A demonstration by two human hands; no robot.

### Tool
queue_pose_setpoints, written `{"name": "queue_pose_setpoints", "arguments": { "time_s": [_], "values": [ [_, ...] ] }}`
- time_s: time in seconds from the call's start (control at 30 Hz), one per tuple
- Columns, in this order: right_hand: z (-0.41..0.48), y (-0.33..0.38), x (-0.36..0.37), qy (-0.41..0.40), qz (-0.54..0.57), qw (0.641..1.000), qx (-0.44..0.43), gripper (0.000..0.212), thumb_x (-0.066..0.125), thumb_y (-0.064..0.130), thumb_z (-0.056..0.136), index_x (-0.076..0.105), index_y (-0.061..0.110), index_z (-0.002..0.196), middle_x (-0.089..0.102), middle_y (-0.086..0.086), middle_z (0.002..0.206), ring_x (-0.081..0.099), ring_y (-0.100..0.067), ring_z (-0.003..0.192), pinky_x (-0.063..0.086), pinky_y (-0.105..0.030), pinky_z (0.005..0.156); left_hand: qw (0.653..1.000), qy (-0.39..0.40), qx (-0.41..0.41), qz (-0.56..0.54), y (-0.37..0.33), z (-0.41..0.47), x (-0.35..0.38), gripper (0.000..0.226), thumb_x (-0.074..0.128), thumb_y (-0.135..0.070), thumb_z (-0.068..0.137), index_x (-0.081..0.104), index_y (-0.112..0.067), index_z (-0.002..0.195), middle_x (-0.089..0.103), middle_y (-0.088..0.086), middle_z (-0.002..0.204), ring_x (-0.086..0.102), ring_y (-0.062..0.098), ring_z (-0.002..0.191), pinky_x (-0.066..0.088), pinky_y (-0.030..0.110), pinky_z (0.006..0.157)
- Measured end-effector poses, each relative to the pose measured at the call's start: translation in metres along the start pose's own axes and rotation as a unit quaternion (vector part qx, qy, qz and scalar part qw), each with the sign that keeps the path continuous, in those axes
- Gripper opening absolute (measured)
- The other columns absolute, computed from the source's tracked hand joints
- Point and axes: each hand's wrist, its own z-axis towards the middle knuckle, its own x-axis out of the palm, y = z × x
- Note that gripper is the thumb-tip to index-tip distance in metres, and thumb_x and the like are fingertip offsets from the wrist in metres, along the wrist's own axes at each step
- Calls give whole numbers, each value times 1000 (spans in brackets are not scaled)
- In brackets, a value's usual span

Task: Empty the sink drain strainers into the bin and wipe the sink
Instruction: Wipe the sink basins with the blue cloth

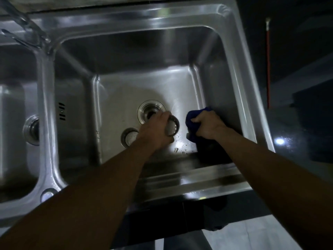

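A double stainless steel sink fills the view; its right basin (144,87) lies below me. My left hand (155,129) grips a round metal strainer (173,126) just right of the open drain hole (150,110). A second metal strainer (128,137) rests on the basin floor left of that hand. My right hand (207,124) is closed on a dark blue cloth (193,120) pressed against the basin floor near the right wall. Water drops lie on the floor between the hands.
The left basin (16,141) shows its own drain fitting (32,130). A tap (23,22) rises at the upper left. Overflow slots (61,111) mark the divider. A dark countertop (297,123) lies to the right, with a red stick (268,60) beyond it.
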Motion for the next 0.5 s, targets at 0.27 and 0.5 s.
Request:
{"name": "queue_pose_setpoints", "arguments": {
  "time_s": [0.27, 0.5],
  "values": [
    [-3, 14, 8, 25, -88, 996, 0, 50, 57, 13, 96, 47, 14, 145, 52, -13, 141, 50, -33, 129, 46, -36, 106, 994, -100, -40, -31, 11, 52, -49, 92, 82, -30, 75, 32, -21, 152, 38, 6, 147, 40, 29, 136, 45, 45, 107],
    [3, 23, 11, 37, -185, 982, -6, 53, 58, 19, 97, 41, 13, 147, 47, -11, 145, 45, -31, 134, 43, -39, 107, 993, -105, -50, -17, 7, 102, -56, 98, 81, -27, 78, 23, -22, 158, 25, 5, 158, 35, 28, 144, 42, 42, 111]
  ]
}}
